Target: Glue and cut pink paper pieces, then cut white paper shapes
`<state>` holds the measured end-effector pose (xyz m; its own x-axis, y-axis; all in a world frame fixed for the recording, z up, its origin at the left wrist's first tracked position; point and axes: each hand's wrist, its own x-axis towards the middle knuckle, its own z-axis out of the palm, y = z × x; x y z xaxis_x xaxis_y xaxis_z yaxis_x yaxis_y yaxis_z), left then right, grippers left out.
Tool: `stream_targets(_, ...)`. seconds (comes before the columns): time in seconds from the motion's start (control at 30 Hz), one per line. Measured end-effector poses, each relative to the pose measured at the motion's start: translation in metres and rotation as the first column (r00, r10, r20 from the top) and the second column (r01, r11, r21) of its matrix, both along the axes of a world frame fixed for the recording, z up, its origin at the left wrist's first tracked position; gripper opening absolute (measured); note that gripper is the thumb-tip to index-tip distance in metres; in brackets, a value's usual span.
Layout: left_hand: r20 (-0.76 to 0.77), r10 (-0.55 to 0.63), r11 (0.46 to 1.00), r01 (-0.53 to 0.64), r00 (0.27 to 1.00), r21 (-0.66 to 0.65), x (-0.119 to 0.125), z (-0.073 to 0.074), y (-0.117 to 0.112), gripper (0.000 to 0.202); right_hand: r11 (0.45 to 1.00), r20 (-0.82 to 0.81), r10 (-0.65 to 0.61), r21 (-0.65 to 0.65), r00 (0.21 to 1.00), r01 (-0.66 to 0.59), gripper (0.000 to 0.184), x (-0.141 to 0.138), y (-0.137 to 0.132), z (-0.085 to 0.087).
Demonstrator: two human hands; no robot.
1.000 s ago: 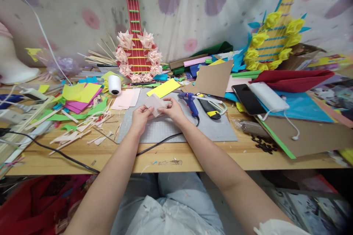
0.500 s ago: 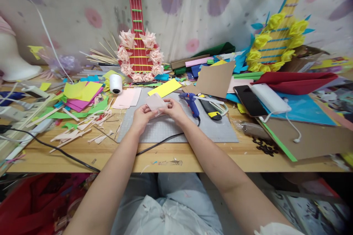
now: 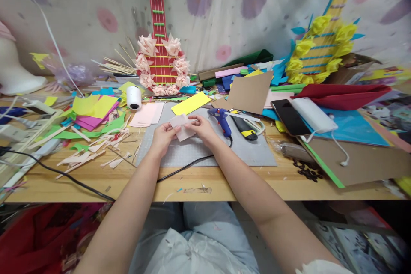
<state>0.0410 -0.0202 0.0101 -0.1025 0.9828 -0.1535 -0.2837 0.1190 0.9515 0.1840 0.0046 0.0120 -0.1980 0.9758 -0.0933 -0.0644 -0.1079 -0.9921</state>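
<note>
A small pale pink piece of paper [image 3: 182,127] is held between my two hands, above the grey cutting mat [image 3: 180,154]. My left hand [image 3: 162,138] pinches its left side with thumb and fingers. On the right side, my right hand [image 3: 201,128] grips it in the same way. Just right of my right hand lies a blue glue gun [image 3: 221,120] with a glue stick in its back. Pale pink paper sheets [image 3: 147,114] lie to the left of the mat, and a yellow paper strip [image 3: 190,103] rests at its top edge.
A red paper guitar [image 3: 160,64] with pink flowers stands behind; a yellow one [image 3: 316,58] leans at right. A black-and-yellow cutter [image 3: 246,128], a phone [image 3: 290,116] and a white power bank [image 3: 314,113] lie rightward. Paper scraps [image 3: 83,158] cover the left. A black cable [image 3: 186,165] crosses the mat.
The pink paper has been turned in my fingers; more of its lower part now shows below my thumbs. Both hands stay at nearly the same place over the mat.
</note>
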Motion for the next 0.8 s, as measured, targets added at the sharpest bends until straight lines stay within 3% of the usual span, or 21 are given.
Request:
stream_targets(0.17,-0.017,-0.004,1.0,0.004,1.0,-0.015,0.0008,0.003,-0.0012,0.048,0.996,0.02,-0.092,-0.003,0.996,0.092,0.031,0.0006,0.0022,0.0002)
stream_targets(0.37,-0.029,-0.015,1.0,0.015,0.999,-0.01,0.0011,0.0011,-0.0014,0.049,0.999,0.02,-0.054,0.012,0.998,0.053,0.036,0.0011,0.0013,0.0047)
stream_targets(0.57,-0.038,-0.062,0.998,0.061,0.997,-0.028,0.0012,-0.0004,-0.0009,0.048,0.989,0.113,-0.134,0.079,0.985,0.125,0.03,-0.0039,0.0029,0.0049)
stream_targets(0.8,-0.064,-0.112,0.994,0.111,0.992,-0.024,-0.0033,-0.0022,-0.0005,0.046,0.981,0.102,-0.161,0.125,0.982,0.148,0.028,-0.0045,0.0058,0.004)
